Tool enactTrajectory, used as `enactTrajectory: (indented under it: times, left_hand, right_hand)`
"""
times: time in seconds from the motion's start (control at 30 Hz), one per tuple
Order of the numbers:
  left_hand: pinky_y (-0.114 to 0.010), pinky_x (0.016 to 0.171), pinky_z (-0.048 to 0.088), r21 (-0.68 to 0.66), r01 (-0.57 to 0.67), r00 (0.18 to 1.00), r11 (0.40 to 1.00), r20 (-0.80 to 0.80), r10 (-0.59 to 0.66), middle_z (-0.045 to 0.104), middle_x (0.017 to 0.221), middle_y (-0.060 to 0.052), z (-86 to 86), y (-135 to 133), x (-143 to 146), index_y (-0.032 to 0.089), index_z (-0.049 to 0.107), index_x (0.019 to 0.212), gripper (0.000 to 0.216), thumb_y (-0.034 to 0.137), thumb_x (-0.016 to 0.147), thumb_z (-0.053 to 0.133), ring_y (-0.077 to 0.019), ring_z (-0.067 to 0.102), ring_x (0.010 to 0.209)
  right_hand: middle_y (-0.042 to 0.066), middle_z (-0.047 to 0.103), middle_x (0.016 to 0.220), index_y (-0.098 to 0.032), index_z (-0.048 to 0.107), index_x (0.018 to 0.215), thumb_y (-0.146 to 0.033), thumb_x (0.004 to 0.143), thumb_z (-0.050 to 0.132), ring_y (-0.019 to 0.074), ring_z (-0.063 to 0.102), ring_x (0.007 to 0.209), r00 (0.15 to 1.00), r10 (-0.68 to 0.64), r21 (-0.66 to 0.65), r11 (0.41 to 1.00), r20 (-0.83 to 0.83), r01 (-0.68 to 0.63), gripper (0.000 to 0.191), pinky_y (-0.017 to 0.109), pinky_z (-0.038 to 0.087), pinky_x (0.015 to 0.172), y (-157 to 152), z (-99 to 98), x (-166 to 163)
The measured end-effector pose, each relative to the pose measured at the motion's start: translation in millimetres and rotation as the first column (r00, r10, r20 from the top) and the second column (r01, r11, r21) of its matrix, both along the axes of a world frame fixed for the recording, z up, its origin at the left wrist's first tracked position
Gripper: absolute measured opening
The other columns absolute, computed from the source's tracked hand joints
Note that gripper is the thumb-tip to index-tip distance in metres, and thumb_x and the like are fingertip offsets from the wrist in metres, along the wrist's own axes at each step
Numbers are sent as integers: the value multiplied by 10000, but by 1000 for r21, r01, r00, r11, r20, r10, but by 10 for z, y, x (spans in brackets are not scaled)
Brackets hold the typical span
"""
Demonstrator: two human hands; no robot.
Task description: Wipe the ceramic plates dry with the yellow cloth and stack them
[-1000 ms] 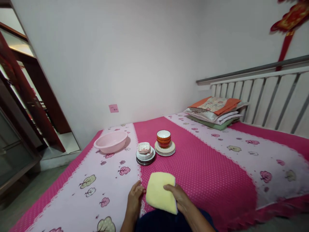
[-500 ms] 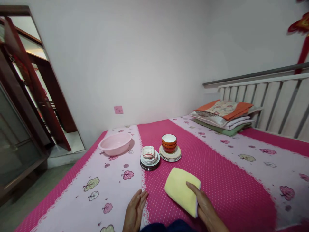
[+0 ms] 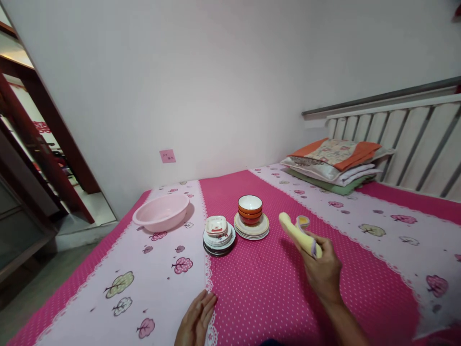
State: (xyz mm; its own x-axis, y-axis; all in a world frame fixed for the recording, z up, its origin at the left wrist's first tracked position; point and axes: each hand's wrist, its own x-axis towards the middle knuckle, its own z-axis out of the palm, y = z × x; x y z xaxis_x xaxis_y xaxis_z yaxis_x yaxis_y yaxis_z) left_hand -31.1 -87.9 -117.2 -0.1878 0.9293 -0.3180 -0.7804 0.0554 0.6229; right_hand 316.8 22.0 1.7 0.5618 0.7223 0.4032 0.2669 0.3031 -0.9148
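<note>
My right hand [image 3: 322,269] grips a folded yellow cloth [image 3: 296,235] above the pink dotted bedspread, and the cloth is seen nearly edge-on. At the bottom, my left hand [image 3: 197,317] rests with fingers stretched out and nothing in it, by the lace border. Beyond the hands stand two piles of dishes. The left pile has a small squarish white dish [image 3: 216,226] on top of white plates [image 3: 218,241], with dark ones beneath. In the right pile, orange bowls [image 3: 250,210] with white insides sit nested on cream plates [image 3: 252,229].
A pink plastic basin [image 3: 162,214] stands at the back left of the bedspread [image 3: 248,307]. Folded bedding [image 3: 334,161] is piled at the back right, beside a white radiator [image 3: 403,144]. A doorway [image 3: 54,134] opens at the left.
My right hand has lifted the yellow cloth up and to the right and turned it from flat to edge-on. My left hand has shifted slightly left in view. The view has turned a little.
</note>
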Motion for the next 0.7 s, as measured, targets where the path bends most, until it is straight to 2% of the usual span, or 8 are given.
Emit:
enactTrajectory:
  times: [0.07, 0.13, 0.23, 0.37, 0.43, 0.5, 0.6, 0.7]
  left_hand:
    - [-444, 1228, 357, -2, 10, 1000, 1000, 3, -10, 716, 1295, -224, -32, 13, -15, 98, 778, 1124, 324, 202, 818, 764, -346, 609, 1309]
    - [-443, 1233, 345, -7, 19, 1000, 1000, 6, -19, 711, 1309, -217, -57, 20, -25, 109, 781, 1131, 340, 218, 808, 777, -346, 597, 1322]
    - [-445, 1233, 341, -6, 22, 1000, 1000, 10, -22, 709, 1308, -223, -83, 29, -46, 111, 790, 1122, 364, 228, 777, 802, -358, 576, 1342]
    - [-445, 1228, 349, -18, 33, 999, 999, 8, -33, 726, 1280, -212, -109, 50, -86, 133, 808, 1088, 357, 255, 753, 816, -371, 551, 1362]
    - [-449, 1228, 349, -24, 39, 999, 999, 0, -39, 735, 1271, -196, -117, 61, -97, 153, 815, 1074, 340, 261, 751, 811, -371, 540, 1371]
    - [-449, 1232, 340, -26, 42, 999, 999, -2, -42, 737, 1267, -193, -118, 70, -100, 157, 818, 1067, 342, 267, 742, 813, -374, 529, 1378]
    - [-450, 1237, 329, -32, 50, 999, 998, 3, -50, 736, 1269, -192, -108, 73, -97, 159, 820, 1058, 336, 269, 740, 809, -377, 519, 1385]
    - [-454, 1237, 329, -38, 57, 998, 998, 4, -57, 738, 1272, -181, -96, 66, -96, 171, 820, 1057, 324, 280, 752, 799, -372, 518, 1388]
  right_hand:
    - [155, 698, 1219, -184, 635, 1125, -422, 840, 643, 309, 649, 1106, 981, 7, 122, 992, 193, -31, 371, 446, 510, 946, 91, -120, 24]
    - [168, 695, 1251, -179, 653, 1132, -319, 886, 564, 315, 614, 1206, 921, 70, 172, 974, 384, -145, 297, 503, 455, 1053, 166, -337, 15]
    - [138, 748, 1201, -197, 725, 1120, -194, 784, 543, 317, 644, 1188, 838, 246, 72, 945, 487, -319, 382, 519, 454, 1066, 173, -746, -71]
    - [116, 771, 1200, -216, 780, 1098, -159, 615, 587, 343, 679, 1163, 801, 399, -58, 906, 447, -419, 523, 533, 476, 1058, 24, -1144, -211]
    - [120, 767, 1213, -218, 794, 1076, -182, 623, 610, 362, 666, 1191, 813, 437, -100, 895, 385, -434, 490, 557, 437, 1101, -12, -1184, -237]
    - [115, 774, 1189, -224, 797, 1062, -227, 673, 627, 357, 672, 1177, 837, 460, -131, 888, 298, -441, 425, 529, 444, 1099, 30, -1119, -219]
    - [111, 796, 1044, -199, 757, 1105, -324, 766, 626, 311, 727, 970, 909, 403, -172, 908, 107, -382, 384, 425, 564, 901, 219, -929, -123]
    - [118, 790, 991, -151, 665, 1209, -476, 813, 616, 281, 738, 819, 956, 265, -203, 936, -126, -287, 515, 363, 598, 703, 386, -817, -24]
